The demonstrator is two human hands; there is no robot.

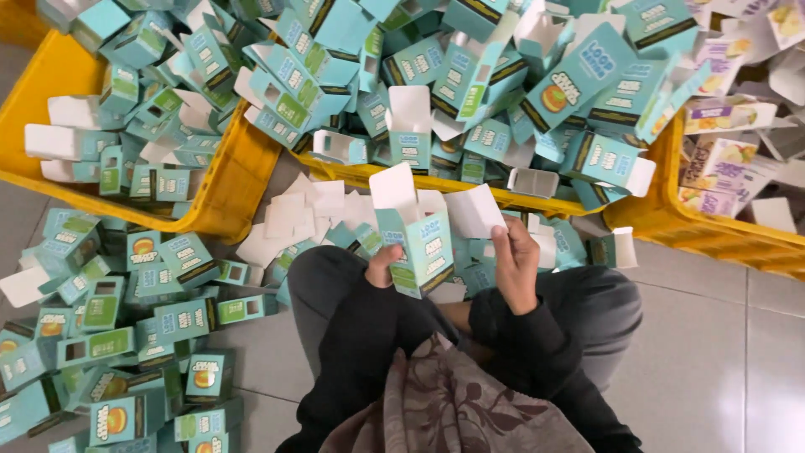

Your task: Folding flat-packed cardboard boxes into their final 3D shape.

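Note:
A small teal carton (417,243) with its white top flaps open is held upright above my knees. My left hand (383,266) grips its lower left side, thumb on the front. My right hand (516,264) is at the carton's right, fingers pinching a white card flap or insert (475,210) that sticks out beside the open top. Both arms wear dark sleeves. Whether the white piece is joined to the carton I cannot tell.
Two yellow crates (239,180) (671,220) hold heaps of teal cartons. Several finished cartons (126,335) lie on the tiled floor at the left. White card pieces (302,214) lie ahead of my knees. Flat purple-and-yellow cartons (729,151) are piled at the right.

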